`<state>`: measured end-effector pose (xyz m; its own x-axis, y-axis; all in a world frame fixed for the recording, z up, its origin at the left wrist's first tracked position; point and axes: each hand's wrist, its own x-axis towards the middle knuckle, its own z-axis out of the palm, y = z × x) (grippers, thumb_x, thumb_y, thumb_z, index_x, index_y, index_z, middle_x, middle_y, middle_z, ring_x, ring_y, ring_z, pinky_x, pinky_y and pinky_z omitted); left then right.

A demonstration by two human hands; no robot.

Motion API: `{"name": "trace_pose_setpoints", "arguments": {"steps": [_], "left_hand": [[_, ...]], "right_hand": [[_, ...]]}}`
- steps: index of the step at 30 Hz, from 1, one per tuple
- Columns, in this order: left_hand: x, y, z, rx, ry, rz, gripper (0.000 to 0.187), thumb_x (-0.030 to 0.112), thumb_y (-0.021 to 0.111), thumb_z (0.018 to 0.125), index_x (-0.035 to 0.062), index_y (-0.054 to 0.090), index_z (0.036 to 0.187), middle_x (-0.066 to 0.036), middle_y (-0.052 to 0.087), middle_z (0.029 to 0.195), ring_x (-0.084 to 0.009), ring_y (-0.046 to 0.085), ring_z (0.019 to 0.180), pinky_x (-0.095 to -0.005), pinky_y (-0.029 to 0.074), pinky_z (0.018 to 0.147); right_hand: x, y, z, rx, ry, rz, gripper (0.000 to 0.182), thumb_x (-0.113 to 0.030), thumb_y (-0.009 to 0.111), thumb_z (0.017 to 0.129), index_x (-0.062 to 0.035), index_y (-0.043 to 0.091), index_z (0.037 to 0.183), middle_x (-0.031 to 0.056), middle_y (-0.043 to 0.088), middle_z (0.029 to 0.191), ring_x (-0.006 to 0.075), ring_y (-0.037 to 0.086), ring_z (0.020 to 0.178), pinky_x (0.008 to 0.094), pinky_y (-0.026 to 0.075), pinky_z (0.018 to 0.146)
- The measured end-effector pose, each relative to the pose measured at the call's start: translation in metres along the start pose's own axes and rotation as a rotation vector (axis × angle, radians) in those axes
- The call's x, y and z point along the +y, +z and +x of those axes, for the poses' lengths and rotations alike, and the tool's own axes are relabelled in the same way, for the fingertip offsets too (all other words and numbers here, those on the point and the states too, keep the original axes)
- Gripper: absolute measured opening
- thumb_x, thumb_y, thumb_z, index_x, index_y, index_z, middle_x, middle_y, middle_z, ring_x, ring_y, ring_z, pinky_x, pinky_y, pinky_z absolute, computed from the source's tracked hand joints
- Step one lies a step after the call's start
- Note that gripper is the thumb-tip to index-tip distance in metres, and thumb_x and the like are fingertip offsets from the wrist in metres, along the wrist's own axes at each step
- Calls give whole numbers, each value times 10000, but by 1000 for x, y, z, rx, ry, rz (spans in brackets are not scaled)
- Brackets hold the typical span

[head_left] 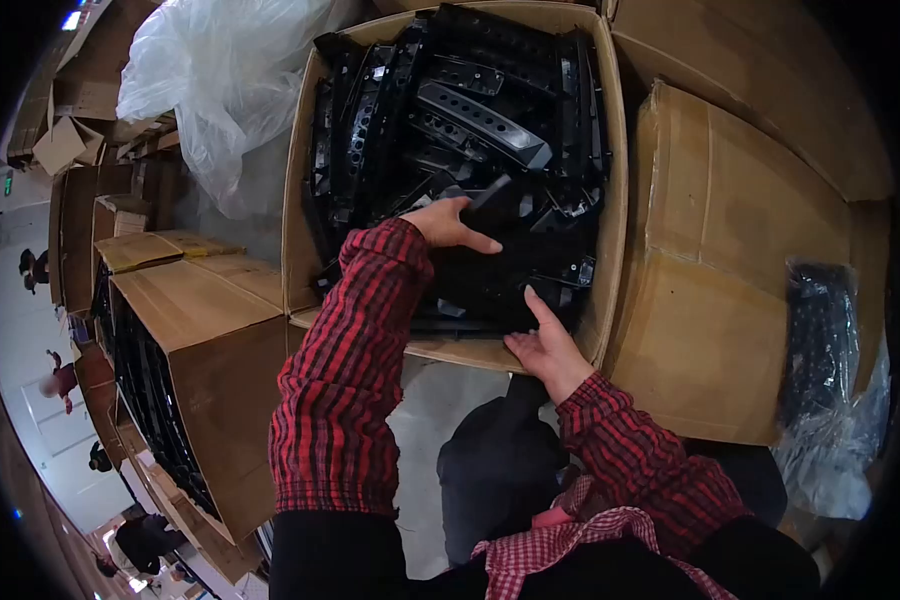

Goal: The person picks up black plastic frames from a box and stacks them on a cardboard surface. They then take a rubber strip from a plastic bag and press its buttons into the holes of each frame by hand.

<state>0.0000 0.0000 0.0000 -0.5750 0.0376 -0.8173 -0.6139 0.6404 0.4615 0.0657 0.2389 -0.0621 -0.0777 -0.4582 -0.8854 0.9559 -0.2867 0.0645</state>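
Many black parts point(485, 125) fill an open cardboard box point(615, 200) in the head view. The left hand point(438, 222) is over them, its grip spread, thumb apart from fingers; some parts lie just beyond its fingertips. The right hand point(548, 348) is at the near rim, its grip also open, parts beside its raised thumb. Contact with the dark parts between both hands cannot be told.

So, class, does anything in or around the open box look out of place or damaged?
The black parts in the open box look untidy: mid-pile they lie at mixed angles, while those along the sides run roughly in line. No damage or spill shows clearly.
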Motion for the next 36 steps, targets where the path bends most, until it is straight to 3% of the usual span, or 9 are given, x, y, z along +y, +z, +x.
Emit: {"name": "trace_pose_setpoints", "arguments": {"steps": [5,7,10,12,17,19,23,30,36], "left_hand": [[36,44,11,150,-59,197,973,440,837,557,-35,418,1297,-201,529,1228,-305,531,1107,-344,414,956],[20,27,28,6,-14,65,978,450,838,558,-29,422,1302,-195,527,1234,-311,528,1110,-357,426,945],[27,7,18,-259,-248,-99,963,443,838,570,-4,422,1315,-169,538,1231,-298,527,1112,-372,416,947],[25,18,20,-442,-222,-151,931,434,833,588,23,431,1320,-143,546,1230,-275,507,1139,-382,399,959],[39,9,11,-497,-198,-52,995,482,829,563,48,400,1348,-152,456,1324,-291,434,1217,-382,380,983],[35,16,25,-349,-126,375,1110,563,819,509,52,348,1375,-157,393,1368,-308,408,1246,-393,361,1011],[29,33,35,-199,-88,432,1279,622,811,447,66,213,1431,-176,330,1414,-332,350,1294,-424,330,1049],[47,28,49,-369,-246,445,1344,618,819,419,34,169,1440,-198,278,1448,-332,309,1323,-433,323,1055],[62,24,17,-571,-262,324,1229,540,841,474,-17,253,1398,-226,380,1375,-327,394,1265,-401,355,1023]], "right_hand": [[19,-6,35,52,-126,71,631,-422,788,682,-200,500,1198,57,486,1242,225,406,1091,375,288,981],[22,5,27,75,-144,133,591,-396,782,693,-192,509,1176,54,495,1209,224,416,1091,379,297,984],[20,19,13,126,-175,246,512,-342,771,716,-178,526,1134,47,511,1142,224,435,1090,387,315,989],[19,14,6,-16,-109,333,387,-254,761,732,-175,594,1073,9,528,1100,192,443,1088,377,292,1019],[25,21,-4,-93,-155,325,291,-179,720,768,-138,602,1031,6,586,1042,175,545,981,375,456,862],[24,26,2,-30,-114,198,260,-158,696,789,-123,600,1028,8,615,1000,171,578,931,361,489,800],[13,12,15,61,-132,114,246,-130,672,792,-116,597,1025,18,617,986,180,582,924,364,474,809],[0,8,11,10,-93,272,251,-151,641,780,-107,596,1022,49,613,1048,227,569,996,417,437,892],[12,-6,1,-308,-29,235,200,-151,651,744,-81,617,927,64,610,949,226,566,909,363,457,830]]}}
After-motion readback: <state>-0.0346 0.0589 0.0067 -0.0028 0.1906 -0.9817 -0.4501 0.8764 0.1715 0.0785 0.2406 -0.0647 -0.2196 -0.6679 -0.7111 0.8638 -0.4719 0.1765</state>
